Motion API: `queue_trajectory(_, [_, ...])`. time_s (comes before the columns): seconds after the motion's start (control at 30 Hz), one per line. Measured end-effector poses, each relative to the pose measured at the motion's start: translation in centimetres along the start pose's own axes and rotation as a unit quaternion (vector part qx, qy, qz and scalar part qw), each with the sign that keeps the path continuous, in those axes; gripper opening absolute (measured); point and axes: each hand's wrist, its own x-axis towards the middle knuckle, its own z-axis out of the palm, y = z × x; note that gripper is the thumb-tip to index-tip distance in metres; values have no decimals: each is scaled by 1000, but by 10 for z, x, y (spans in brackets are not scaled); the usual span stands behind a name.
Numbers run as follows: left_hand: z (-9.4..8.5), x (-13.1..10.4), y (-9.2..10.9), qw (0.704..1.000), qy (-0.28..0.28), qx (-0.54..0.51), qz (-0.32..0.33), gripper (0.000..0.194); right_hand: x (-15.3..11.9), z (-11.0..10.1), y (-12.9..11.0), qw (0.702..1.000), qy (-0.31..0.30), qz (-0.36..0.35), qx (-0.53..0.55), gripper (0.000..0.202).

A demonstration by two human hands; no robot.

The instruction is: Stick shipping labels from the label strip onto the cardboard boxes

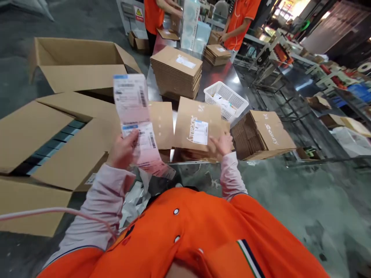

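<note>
My left hand [124,150] is closed on a strip of printed shipping labels [135,104], pinched between thumb and fingers. The strip hangs down past the hand and curls toward my front. Before me on the table lies a flat folded cardboard box [185,116] printed "Sbeauty", with a white label [200,132] on its face. My right hand [222,143] lies on the right side of this box, fingers apart, one fingertip close to the label's edge. Another brown cardboard piece [161,123] is partly covered by the strip.
A tall stack of flat boxes [176,73] stands farther back. Right of me are a white basket [226,98] with papers and more folded cartons [263,135]. Large open cartons [78,73] crowd the left. Two people in orange shirts [242,23] work at the table's far end.
</note>
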Motion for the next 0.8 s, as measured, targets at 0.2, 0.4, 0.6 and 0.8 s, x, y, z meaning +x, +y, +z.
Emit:
queue_trajectory(0.2, [23,-49,-21,981,-156,81,-76,55,-60,89,-73,893,-291,-103,329,55])
queue_trajectory(0.4, [9,-55,-24,1000,2,19,22,64,-81,118,-92,845,-410,-88,332,65])
queue_trajectory(0.6, [8,-49,-46,993,103,44,38,50,-49,115,-127,907,-319,-210,178,15])
queue_trajectory(0.8, [-3,-21,-57,996,87,-28,0,54,-29,155,-149,916,-285,-242,147,8])
